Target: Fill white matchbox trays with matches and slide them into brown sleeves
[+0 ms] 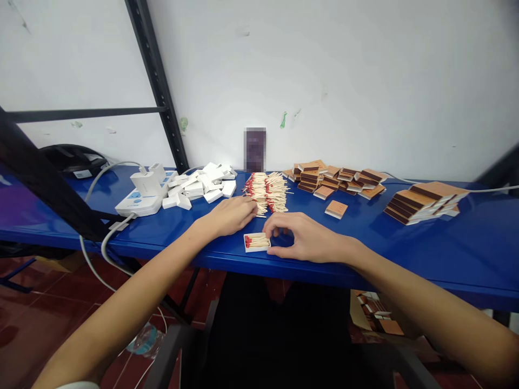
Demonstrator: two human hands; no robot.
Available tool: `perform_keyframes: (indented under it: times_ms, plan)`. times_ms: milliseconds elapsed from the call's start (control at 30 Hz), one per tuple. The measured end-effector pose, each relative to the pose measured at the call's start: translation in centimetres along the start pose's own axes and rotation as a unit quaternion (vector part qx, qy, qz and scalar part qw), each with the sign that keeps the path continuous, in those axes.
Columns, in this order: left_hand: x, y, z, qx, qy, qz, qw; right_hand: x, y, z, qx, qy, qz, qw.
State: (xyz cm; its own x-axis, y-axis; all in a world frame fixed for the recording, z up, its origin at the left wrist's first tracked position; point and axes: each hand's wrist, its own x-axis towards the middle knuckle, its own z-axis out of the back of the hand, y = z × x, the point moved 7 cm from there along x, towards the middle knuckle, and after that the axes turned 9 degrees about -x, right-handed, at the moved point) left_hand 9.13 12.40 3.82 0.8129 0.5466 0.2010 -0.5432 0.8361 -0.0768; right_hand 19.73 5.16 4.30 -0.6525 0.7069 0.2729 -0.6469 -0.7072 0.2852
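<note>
Near the table's front edge lies a small white matchbox tray (257, 249) with red-headed matches inside. My right hand (302, 236) grips the tray's right end between thumb and curled fingers. Behind it is a large heap of loose matches (275, 193), their red heads mostly towards the left. My left hand (235, 215) rests at the heap's lower left edge, fingers bent together with the tips at the matches. What those fingertips hold, if anything, is hidden.
White empty trays (203, 183) are piled at left beside a white power strip (140, 201) with plugged-in chargers. Orange-brown matchbox sleeves (324, 175) are heaped at right, with a neat stack (421, 201) farther right. One sleeve (336, 209) lies alone. A carton (360, 313) stands below the table.
</note>
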Motion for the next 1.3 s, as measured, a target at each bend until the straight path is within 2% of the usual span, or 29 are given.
perform_keyframes:
  times_ms: [167,333,533,800,967,1133,1300]
  plan:
    - [0.1,-0.6,-0.4,0.088,0.006,-0.016,0.996,-0.1,-0.1,-0.2,0.021,-0.020,0.021,0.999]
    - [-0.1,-0.4,-0.2,0.081,-0.002,-0.018,0.997,-0.2,-0.2,-0.3,0.029,-0.030,0.031,0.999]
    - [0.0,-1.1,0.3,0.100,0.019,-0.027,0.994,-0.2,-0.1,-0.2,0.008,-0.039,0.021,0.999]
    - [0.4,-1.3,-0.3,0.159,0.029,-0.044,0.986,-0.3,0.0,-0.4,0.004,-0.043,0.029,0.999]
    - [1.1,-1.6,-0.5,0.195,0.068,-0.060,0.977,-0.4,-0.2,-0.5,0.012,-0.050,0.028,0.998]
    - [1.4,-1.9,0.4,0.143,0.059,-0.045,0.987,-0.8,-0.7,-0.3,-0.009,-0.054,-0.002,0.998]
    - [0.0,-2.0,2.9,-0.037,0.035,-0.025,0.998,-1.4,-1.7,0.0,-0.010,-0.061,-0.065,0.996]
